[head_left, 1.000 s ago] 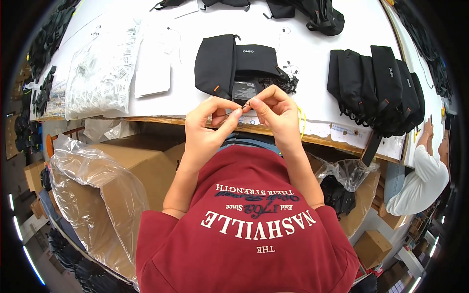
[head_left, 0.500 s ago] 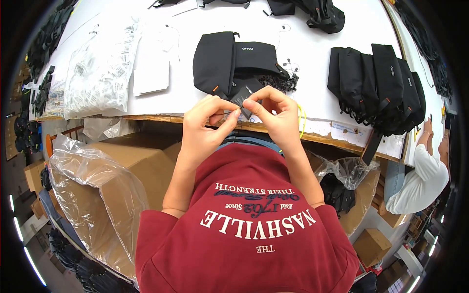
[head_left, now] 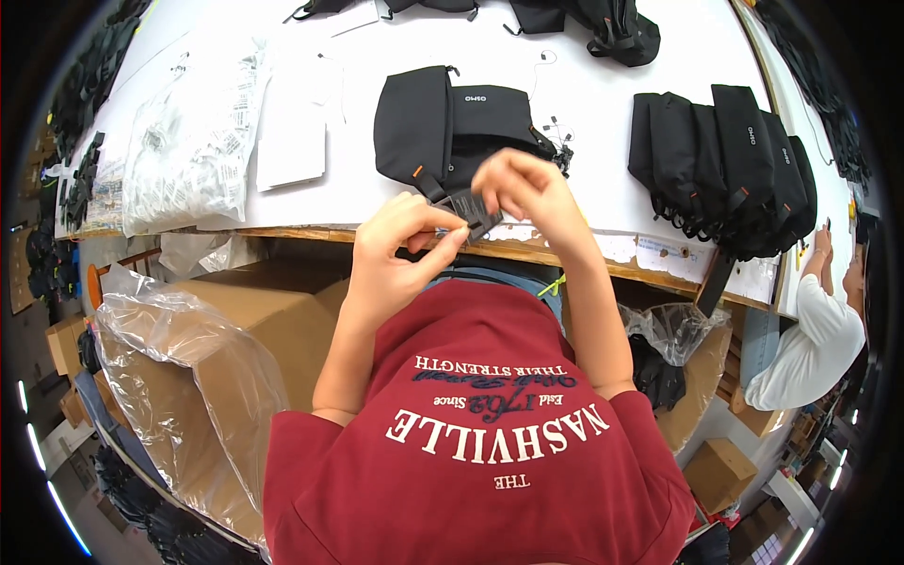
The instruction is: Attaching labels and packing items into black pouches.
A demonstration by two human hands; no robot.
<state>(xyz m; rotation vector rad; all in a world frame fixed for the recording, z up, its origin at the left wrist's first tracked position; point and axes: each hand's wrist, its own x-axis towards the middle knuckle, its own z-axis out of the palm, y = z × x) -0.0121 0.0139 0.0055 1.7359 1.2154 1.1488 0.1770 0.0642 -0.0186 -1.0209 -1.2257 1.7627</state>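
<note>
My left hand [head_left: 407,247] is closed, its thumb and forefinger pinching the lower edge of a small black hang tag [head_left: 471,209] with pale print. Just to the right, my right hand [head_left: 524,191] is raised with curled fingers, smeared by motion, so whether it holds anything is unclear. Beyond both hands a black bag [head_left: 411,127] with an orange tab lies on the table, overlapping another black bag [head_left: 490,105]. A small heap of black tag strings [head_left: 564,158] shows partly behind my right hand.
Several black bags [head_left: 692,151] stand in a row at the right. Toward the left lie white sheets [head_left: 290,155] and a clear plastic bag of white packets [head_left: 193,141]. Plastic-covered cartons [head_left: 235,339] stand below the table edge. A person in white [head_left: 808,344] is at far right.
My right hand has left the pinch at the tag and moved up and slightly right. My left hand keeps hold, and the tag's printed face now shows more.
</note>
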